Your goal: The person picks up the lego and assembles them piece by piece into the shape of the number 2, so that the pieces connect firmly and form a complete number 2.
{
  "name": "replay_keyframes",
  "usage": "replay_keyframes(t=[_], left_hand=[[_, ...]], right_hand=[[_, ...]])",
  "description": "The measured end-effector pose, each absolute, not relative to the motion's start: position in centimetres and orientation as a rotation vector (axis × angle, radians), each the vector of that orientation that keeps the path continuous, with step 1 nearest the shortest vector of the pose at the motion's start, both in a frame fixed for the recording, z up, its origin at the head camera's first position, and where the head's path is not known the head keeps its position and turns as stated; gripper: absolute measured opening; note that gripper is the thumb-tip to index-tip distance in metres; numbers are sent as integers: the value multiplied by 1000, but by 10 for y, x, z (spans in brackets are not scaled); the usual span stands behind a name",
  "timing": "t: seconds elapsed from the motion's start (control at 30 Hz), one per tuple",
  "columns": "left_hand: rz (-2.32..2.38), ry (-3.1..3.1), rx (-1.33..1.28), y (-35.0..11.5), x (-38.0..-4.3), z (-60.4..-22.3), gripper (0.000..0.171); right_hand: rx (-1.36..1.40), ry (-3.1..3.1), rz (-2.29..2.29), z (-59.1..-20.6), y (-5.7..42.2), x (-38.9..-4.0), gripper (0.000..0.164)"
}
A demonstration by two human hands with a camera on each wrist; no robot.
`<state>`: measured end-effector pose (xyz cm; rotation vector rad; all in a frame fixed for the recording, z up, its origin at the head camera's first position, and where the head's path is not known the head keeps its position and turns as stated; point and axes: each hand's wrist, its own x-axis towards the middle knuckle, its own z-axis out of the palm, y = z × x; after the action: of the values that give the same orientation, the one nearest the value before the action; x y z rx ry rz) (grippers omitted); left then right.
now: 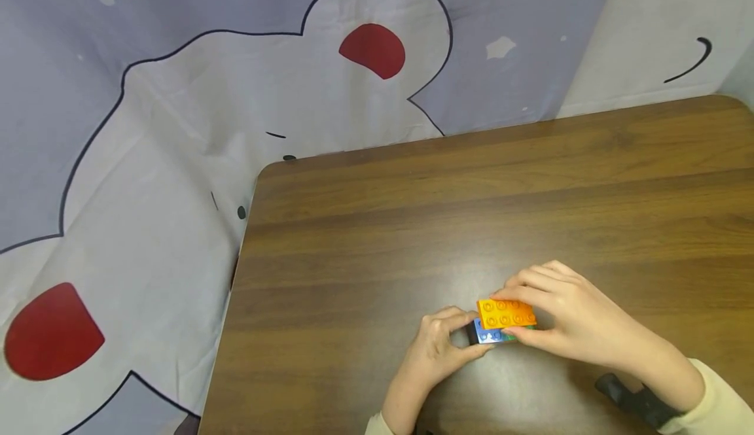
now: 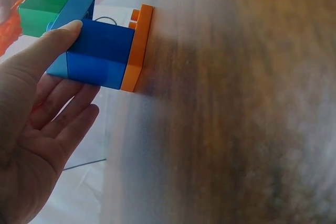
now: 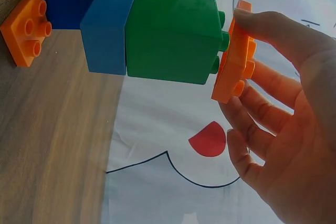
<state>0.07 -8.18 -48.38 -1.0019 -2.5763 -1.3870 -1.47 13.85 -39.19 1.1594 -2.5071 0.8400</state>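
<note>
Toy building blocks stand in a stack on the table: a flat orange block point(image 2: 137, 51) at the bottom, then a dark blue block point(image 2: 105, 40), a lighter blue block point(image 3: 107, 30) and a green block point(image 3: 170, 38). My left hand point(image 1: 438, 343) grips the blue blocks, its thumb on one side and fingers on the other. Between thumb and fingers, my right hand point(image 1: 565, 311) pinches a second flat orange block point(image 1: 506, 314). This block is right at the green block's studs, slightly tilted, with studs showing in between in the right wrist view.
The brown wooden table point(image 1: 353, 239) extends beyond and to both sides of the hands. A printed cloth point(image 1: 177, 127) hangs along its far and left edges. Beside the right wrist is a dark object point(image 1: 636, 399).
</note>
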Motion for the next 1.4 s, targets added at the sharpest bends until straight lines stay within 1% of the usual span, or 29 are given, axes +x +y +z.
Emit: replay_keyframes(t=[0.17,0.47,0.63,0.83,1.07,1.2,1.4], left_hand=[[-1384,-2560,-1017,-82,0,-483,35],[-1373,-2616,-976,-82,2,-480,38],[-1372,-2616,-972,-82,2,-480,37],[-1369,-2634,-964,-82,2,-480,37],[-1386,-2598,-978,-81,0,-483,35],[-1400,-2615,-964,-81,0,-481,36],[-1374,-2632,-959,-82,2,-480,40]], right_hand=[[1163,-2515,838,-392,138,-12,35],[1203,-2413,876,-400,137,-7,32],[1183,-2390,922,-405,138,-5,37],[1108,-2398,1105,-412,140,2,50],[985,-2427,1172,-421,143,11,43],[997,-2330,1168,-427,142,10,40],[1022,-2168,1269,-438,140,8,42]])
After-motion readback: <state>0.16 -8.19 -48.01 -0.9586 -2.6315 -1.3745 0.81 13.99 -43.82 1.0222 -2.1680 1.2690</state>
